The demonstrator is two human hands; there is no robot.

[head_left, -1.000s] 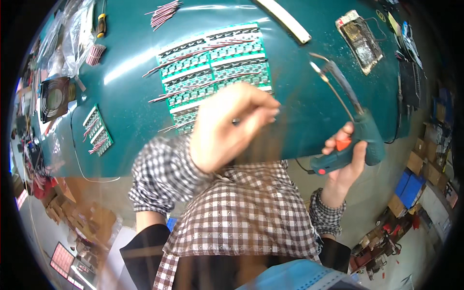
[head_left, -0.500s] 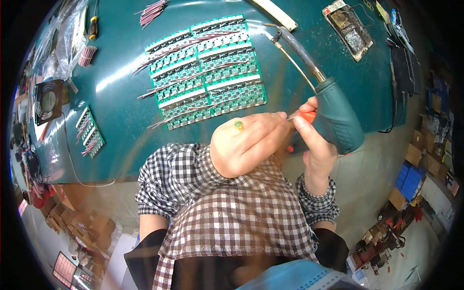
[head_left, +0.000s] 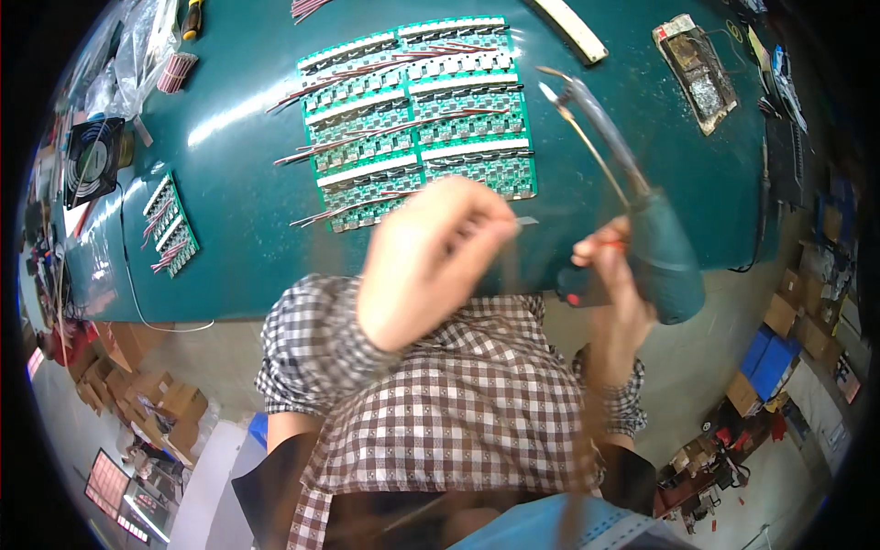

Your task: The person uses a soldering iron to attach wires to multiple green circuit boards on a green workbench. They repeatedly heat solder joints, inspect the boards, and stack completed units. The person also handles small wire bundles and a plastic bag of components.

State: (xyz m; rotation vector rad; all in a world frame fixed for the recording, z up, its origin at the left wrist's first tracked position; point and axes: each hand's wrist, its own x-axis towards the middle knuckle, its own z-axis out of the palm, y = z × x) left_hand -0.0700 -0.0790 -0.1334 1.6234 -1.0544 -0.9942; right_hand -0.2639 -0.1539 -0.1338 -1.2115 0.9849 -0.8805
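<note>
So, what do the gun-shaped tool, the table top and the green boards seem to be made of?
The gun-shaped tool in the right hand: its teal body looks like matte moulded plastic, and its thin shiny front rods look like metal. The table top: a dark green mat, perhaps rubber or vinyl, with soft glare. The green boards: probably rigid laminate circuit panels with white strips and thin reddish wires.

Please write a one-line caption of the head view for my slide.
Right hand grips a teal soldering gun; left hand is raised over green circuit boards.
</note>
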